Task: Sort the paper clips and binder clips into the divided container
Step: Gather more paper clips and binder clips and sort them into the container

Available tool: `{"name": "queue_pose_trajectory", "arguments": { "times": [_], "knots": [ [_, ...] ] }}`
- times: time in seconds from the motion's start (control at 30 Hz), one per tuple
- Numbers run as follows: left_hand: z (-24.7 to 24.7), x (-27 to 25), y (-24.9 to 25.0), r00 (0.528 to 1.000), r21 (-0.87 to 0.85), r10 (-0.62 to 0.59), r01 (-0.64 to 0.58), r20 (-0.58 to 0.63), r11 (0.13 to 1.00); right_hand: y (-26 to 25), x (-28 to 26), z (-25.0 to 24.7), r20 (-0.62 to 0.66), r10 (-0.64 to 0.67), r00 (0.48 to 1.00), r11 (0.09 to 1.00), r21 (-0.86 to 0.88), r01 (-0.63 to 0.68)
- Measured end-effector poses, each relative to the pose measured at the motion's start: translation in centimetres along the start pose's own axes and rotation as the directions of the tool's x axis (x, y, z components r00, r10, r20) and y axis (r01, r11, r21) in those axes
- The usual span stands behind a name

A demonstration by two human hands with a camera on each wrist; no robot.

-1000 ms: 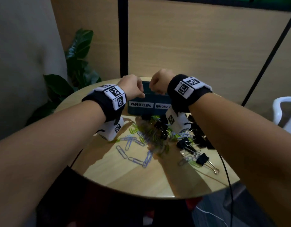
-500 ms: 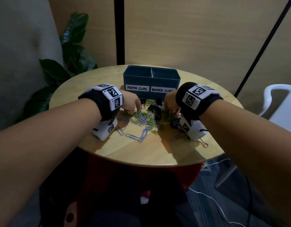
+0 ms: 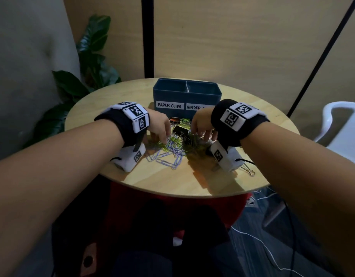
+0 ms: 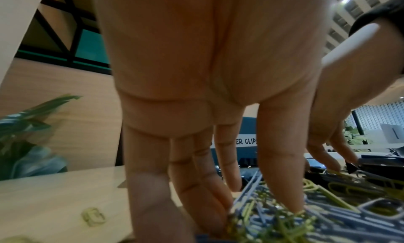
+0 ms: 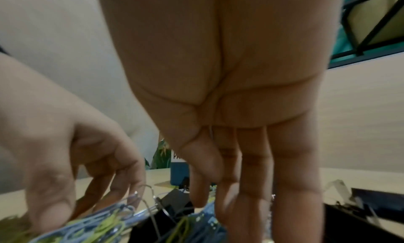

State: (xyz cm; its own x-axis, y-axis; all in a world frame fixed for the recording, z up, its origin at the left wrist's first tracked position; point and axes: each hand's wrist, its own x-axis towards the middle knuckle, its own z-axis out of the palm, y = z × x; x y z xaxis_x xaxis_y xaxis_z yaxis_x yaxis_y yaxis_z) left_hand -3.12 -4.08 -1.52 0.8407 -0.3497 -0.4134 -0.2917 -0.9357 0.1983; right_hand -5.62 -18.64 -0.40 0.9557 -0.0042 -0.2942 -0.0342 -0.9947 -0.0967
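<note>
Reaching down from the head view, the left hand [image 3: 159, 124] and right hand [image 3: 202, 122] both dip their fingertips into the mixed pile of paper clips [image 3: 172, 148] and black binder clips [image 3: 180, 130] at the table's [image 3: 88, 116] centre. The blue container [image 3: 186, 94] stands just beyond, at twelve o'clock from the pile, labels facing the person, likely so each hand can drop into its own half.

Left wrist view: the fingers [image 4: 282, 169] hang long and nearly straight, spread, tips touching the green and lilac paper clips [image 4: 284, 219]; they seem to rake or feel rather than grasp, and nothing is plainly pinched.

Right wrist view: the fingers [image 5: 297, 177] point down, close together, tips buried among clips beside a binder clip [image 5: 166, 217] at seven o'clock; whether they have caught anything I cannot tell.
</note>
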Motion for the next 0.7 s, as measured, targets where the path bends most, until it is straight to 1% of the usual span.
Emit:
{"name": "queue_pose_trajectory", "arguments": {
  "times": [0.07,0.1,0.2,0.23,0.3,0.33,0.4,0.43,0.47,0.53,0.6,0.67,0.7],
  "knots": [
    [-0.1,-0.2,0.1,1.0,-0.03,0.002,-0.003,-0.02,1.0,-0.3,0.1,-0.3,0.032,-0.002,0.999,0.999,-0.032,0.003],
    [-0.1,-0.2,0.1,1.0,-0.02,-0.005,0.005,-0.022,1.0,-0.4,0.0,-0.4,0.083,0.003,0.997,0.997,-0.079,0.004],
    [-0.1,-0.2,0.1,0.998,0.102,-0.051,0.048,0.026,0.994,-0.9,0.3,0.0,0.226,0.065,0.972,0.975,-0.223,-0.014],
    [0.0,-0.1,0.1,0.997,0.143,-0.063,0.056,0.047,0.988,-1.0,0.6,0.3,0.245,0.072,0.967,0.964,-0.265,-0.004],
    [0.3,0.1,0.3,0.995,0.173,-0.077,0.064,0.069,0.983,-1.1,1.6,1.1,0.262,0.035,0.964,0.958,-0.284,0.042],
    [0.4,0.2,0.5,0.995,0.171,-0.075,0.063,0.064,0.983,-1.1,1.8,1.3,0.269,0.016,0.963,0.954,-0.294,0.066],
    [0.5,0.0,1.1,0.997,0.127,-0.05,0.043,0.053,0.991,-1.5,1.0,1.3,0.276,-0.015,0.961,0.964,-0.249,0.087],
    [0.4,0.1,1.4,0.998,0.1,-0.038,0.033,0.049,0.994,-1.5,0.8,1.2,0.268,-0.038,0.963,0.969,-0.225,0.101],
    [0.4,0.1,1.5,0.999,0.082,-0.029,0.025,0.041,0.996,-1.3,0.9,1.1,0.234,-0.059,0.971,0.971,-0.211,0.109],
    [0.4,0.3,1.7,1.0,0.094,-0.014,0.014,0.002,0.995,-0.9,1.1,0.9,0.169,-0.106,0.98,0.973,-0.187,0.138],
    [0.4,0.5,1.7,0.998,0.131,0.008,-0.001,-0.059,0.991,-0.6,1.3,0.8,0.156,-0.108,0.982,0.983,-0.13,0.129],
    [0.4,0.6,1.5,0.993,0.168,0.031,-0.012,-0.112,0.986,-0.6,1.4,0.8,0.153,-0.102,0.983,0.981,-0.146,0.125],
    [0.3,0.8,1.4,0.992,0.153,0.032,-0.013,-0.12,0.988,-0.5,1.5,0.8,0.144,-0.11,0.983,0.979,-0.155,0.132]
  ]
}}
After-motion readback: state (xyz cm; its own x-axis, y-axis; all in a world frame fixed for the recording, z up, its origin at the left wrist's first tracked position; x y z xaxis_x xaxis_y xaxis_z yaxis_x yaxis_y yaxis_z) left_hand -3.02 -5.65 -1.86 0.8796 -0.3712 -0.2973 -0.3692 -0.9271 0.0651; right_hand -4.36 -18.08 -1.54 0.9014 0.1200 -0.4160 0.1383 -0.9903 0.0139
